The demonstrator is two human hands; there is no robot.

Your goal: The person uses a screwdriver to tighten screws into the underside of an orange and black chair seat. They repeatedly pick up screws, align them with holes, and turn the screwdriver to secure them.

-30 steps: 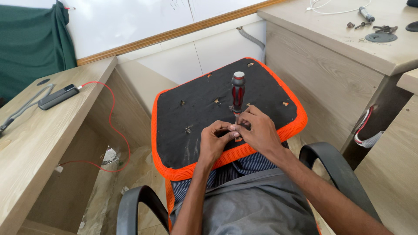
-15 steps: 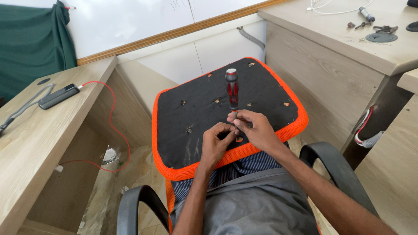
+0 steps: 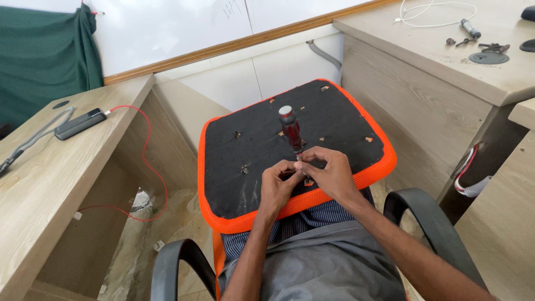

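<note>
Both hands meet at centre frame: my right hand (image 3: 333, 174) pinches the shaft of the red-handled screwdriver (image 3: 291, 129), standing upright, and my left hand (image 3: 277, 184) closes its fingertips at the tip; whether they grip a screw I cannot tell. On my lap, the seat pad (image 3: 262, 184) shows several empty mounting holes, so I judge most fastening remains.

Desk walls (image 3: 423, 106) flank the seat pad (image 3: 251, 167); above lies open.
</note>
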